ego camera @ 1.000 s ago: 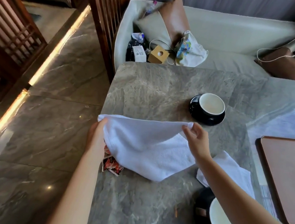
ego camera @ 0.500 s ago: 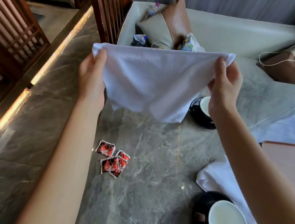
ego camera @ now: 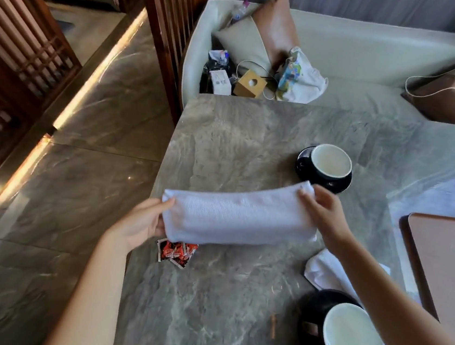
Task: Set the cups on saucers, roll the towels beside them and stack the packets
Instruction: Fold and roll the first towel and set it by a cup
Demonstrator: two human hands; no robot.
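The towel [ego camera: 239,216] is stretching as a long white band between the two hands, slanting up from left to right over the middle of the table [ego camera: 239,134]. The left hand [ego camera: 141,222] is gripping its left end, thumb on top and fingers curled under. The right hand [ego camera: 324,211] is pinching its far right corner. Whether its lower edge is touching the table I cannot tell. The cloth is showing a fine ribbed weave and is looking soft and thick, folded over on itself.

The packets [ego camera: 176,253], red and glossy, are lying in a loose heap just under the towel's left end, partly hidden by it. A second towel [ego camera: 328,269] is lying crumpled under the right forearm. The far cup [ego camera: 331,163], black outside and cream inside, is sitting on its black saucer [ego camera: 303,166] just beyond the right hand. The near cup [ego camera: 354,340] is sitting on a second saucer [ego camera: 316,307] at the near right.

The table is showing grey veined stone, smooth and shiny, with open room beyond the towel and in front of the packets. Its left edge is running close to the packets, with a polished floor [ego camera: 77,183] below. A brown rounded tray [ego camera: 442,267] is lying at the right edge, and a pale sofa [ego camera: 362,51] is standing behind the far edge
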